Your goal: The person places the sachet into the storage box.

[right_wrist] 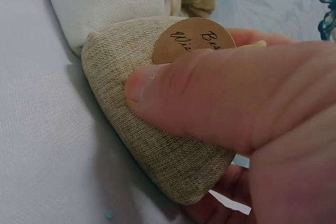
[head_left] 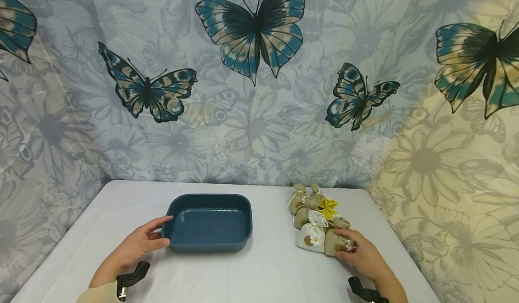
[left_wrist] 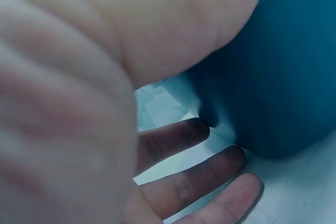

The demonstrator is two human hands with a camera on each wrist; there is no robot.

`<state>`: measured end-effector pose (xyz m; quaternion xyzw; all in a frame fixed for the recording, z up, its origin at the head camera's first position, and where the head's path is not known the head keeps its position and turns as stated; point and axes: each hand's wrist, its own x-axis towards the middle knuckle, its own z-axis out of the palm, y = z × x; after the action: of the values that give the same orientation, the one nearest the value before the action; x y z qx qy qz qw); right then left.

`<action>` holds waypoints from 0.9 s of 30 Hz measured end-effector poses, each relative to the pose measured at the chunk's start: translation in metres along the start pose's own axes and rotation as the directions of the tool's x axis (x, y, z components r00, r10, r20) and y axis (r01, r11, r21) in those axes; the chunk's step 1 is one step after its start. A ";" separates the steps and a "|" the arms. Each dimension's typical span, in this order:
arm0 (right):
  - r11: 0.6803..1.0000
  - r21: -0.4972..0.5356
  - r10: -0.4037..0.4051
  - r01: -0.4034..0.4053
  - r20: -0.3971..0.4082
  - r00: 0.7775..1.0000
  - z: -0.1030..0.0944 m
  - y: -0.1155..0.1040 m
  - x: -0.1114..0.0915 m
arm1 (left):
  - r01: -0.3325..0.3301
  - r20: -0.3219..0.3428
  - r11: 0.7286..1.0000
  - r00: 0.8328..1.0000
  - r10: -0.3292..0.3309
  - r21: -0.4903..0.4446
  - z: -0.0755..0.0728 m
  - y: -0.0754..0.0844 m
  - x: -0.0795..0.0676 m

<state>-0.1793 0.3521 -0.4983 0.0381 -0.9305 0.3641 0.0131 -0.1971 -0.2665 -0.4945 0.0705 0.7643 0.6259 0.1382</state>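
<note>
In the head view my left hand point(head_left: 138, 245) is at the left end of a dark blue rectangular dish point(head_left: 211, 225), thumb and index finger touching its rim area. The left wrist view shows the thumb against the dish wall point(left_wrist: 294, 72) and the other fingers fairly straight beside it. To the right, my right hand point(head_left: 366, 254) holds a beige cloth drawstring pouch point(head_left: 331, 242) between thumb and fingers. A round "Best Wis…" label point(right_wrist: 184, 38) is on that pouch, partly covered by the thumb. Touching it is a white pouch point(head_left: 309, 239) with a flower.
Several more beige pouches point(head_left: 301, 217) and a yellow one point(head_left: 328, 206) are bunched behind, at the table's right side. The white-covered table point(head_left: 259, 276) meets a butterfly-patterned cloth backdrop point(head_left: 259, 150) at its far edge.
</note>
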 end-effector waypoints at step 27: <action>0.953 0.277 0.166 -0.121 -0.142 0.976 -0.004 0.023 -0.006 | -0.033 0.042 0.999 0.999 0.033 -0.004 -0.003 0.000 -0.003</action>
<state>-0.1751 0.3718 -0.5109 -0.0583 -0.8691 0.4878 0.0576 -0.1949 -0.2706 -0.4937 0.0958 0.7591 0.6276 0.1439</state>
